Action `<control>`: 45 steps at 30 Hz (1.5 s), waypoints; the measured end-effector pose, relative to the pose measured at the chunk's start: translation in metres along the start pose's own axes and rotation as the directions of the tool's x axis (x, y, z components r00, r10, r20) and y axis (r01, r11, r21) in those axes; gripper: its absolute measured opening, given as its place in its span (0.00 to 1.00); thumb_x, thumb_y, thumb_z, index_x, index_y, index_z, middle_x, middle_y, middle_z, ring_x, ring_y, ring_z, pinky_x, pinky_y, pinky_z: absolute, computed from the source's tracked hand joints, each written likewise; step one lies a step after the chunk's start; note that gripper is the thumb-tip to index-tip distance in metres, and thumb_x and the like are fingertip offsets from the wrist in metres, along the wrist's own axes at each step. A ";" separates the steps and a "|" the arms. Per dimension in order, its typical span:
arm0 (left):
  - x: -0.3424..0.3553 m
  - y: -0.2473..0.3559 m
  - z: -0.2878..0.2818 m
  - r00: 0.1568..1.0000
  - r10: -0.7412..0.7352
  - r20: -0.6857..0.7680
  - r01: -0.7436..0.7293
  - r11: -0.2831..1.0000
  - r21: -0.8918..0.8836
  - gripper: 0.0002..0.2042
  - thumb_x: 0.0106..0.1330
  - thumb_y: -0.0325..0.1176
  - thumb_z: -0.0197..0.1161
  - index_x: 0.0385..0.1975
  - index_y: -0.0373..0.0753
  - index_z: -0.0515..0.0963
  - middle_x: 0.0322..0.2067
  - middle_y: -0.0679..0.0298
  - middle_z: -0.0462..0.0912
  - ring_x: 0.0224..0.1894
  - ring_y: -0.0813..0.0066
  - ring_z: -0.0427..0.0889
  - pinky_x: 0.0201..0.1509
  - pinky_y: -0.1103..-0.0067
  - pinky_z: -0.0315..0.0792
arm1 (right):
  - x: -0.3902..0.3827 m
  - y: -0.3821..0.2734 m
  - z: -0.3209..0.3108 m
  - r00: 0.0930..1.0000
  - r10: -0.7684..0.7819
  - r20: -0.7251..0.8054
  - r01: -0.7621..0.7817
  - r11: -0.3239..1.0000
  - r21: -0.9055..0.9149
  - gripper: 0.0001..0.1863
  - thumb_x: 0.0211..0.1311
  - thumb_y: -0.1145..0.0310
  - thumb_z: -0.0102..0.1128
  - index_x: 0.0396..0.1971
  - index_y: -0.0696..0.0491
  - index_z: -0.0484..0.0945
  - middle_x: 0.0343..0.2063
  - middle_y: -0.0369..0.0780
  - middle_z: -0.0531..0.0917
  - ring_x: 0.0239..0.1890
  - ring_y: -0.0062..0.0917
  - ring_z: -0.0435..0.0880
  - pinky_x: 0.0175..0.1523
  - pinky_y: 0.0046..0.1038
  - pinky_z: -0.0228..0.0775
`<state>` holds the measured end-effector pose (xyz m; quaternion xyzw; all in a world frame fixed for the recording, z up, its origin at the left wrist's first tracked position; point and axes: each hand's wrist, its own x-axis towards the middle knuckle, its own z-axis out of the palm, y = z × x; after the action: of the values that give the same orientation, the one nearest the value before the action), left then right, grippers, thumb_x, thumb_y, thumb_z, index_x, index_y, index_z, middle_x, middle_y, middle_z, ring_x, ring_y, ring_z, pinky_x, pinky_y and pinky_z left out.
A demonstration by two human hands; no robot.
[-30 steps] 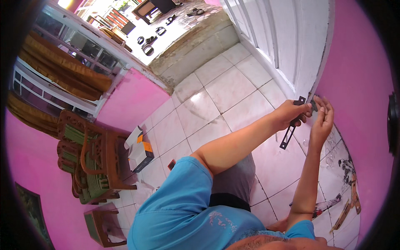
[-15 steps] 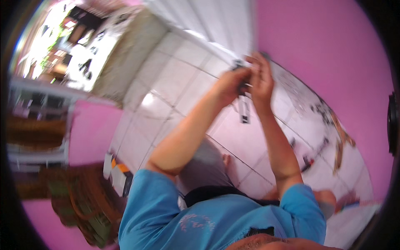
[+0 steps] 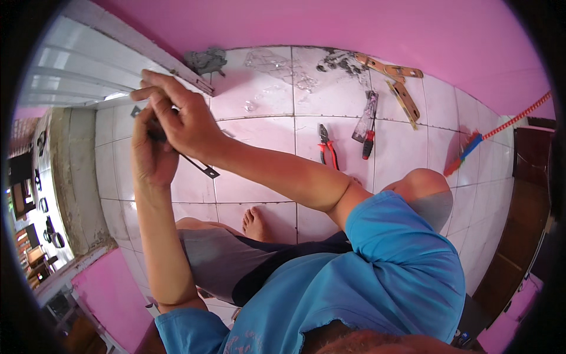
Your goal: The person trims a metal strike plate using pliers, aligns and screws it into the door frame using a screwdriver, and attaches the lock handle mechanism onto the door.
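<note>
My left hand (image 3: pixel 153 153) is closed on a black metal lock piece (image 3: pixel 209 172), whose long plate with a hole at its end juts out toward the lower right. My right hand (image 3: pixel 186 124) lies over it, fingers bent and overlapping the left fingers; what they grip is hidden. Both hands are beside the lower part of a white door (image 3: pixel 82 59). On the tiled floor to their right lie red-handled pliers (image 3: pixel 331 154) and a screwdriver (image 3: pixel 368 144) next to a scraper-like tool.
Two tan plates (image 3: pixel 401 71) lie by the pink wall (image 3: pixel 354 20). A stick with a striped handle (image 3: pixel 513 121) and brown furniture (image 3: pixel 510 242) are at the right. A concrete step (image 3: pixel 79 177) leads outside at the left. My knees and bare foot (image 3: pixel 253 224) are below my hands.
The view has swung sharply to the right, so the door and hands now appear upper left and more tools show. Both hands remain together at the black piece, right fingers now further over the left.
</note>
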<state>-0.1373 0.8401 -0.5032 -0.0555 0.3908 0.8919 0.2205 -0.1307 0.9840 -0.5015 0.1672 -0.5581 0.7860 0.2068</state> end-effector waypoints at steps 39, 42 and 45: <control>0.014 -0.004 0.052 0.967 0.047 -0.251 0.001 0.983 0.186 0.08 0.70 0.30 0.59 0.44 0.36 0.74 0.36 0.70 0.73 0.31 0.87 0.67 0.23 0.90 0.56 | -0.272 0.072 -0.488 0.756 0.120 -0.643 -0.493 -0.542 -0.681 0.13 0.60 0.66 0.51 0.35 0.58 0.81 0.43 0.48 0.81 0.51 0.40 0.76 0.60 0.38 0.64; 0.032 -0.007 0.058 0.946 0.080 -0.316 -0.003 0.972 0.236 0.14 0.68 0.30 0.61 0.51 0.33 0.72 0.34 0.70 0.73 0.32 0.87 0.68 0.25 0.89 0.59 | -0.253 0.073 -0.500 0.685 -0.038 -0.727 -0.669 -0.427 -0.608 0.16 0.63 0.63 0.51 0.38 0.63 0.75 0.44 0.52 0.77 0.46 0.45 0.76 0.55 0.40 0.69; 0.041 -0.002 0.044 0.960 0.093 -0.263 -0.036 0.976 0.213 0.10 0.66 0.30 0.64 0.43 0.32 0.76 0.30 0.69 0.73 0.30 0.85 0.70 0.25 0.87 0.61 | -0.210 0.067 -0.479 0.676 -0.060 -0.734 -0.703 -0.350 -0.619 0.20 0.68 0.59 0.45 0.36 0.63 0.75 0.35 0.55 0.79 0.42 0.50 0.77 0.50 0.42 0.72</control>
<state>-0.1703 0.8876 -0.4850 -0.1412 0.5090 0.8374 0.1402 -0.0005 1.3889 -0.8132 -0.4444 -0.8828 0.0853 0.1260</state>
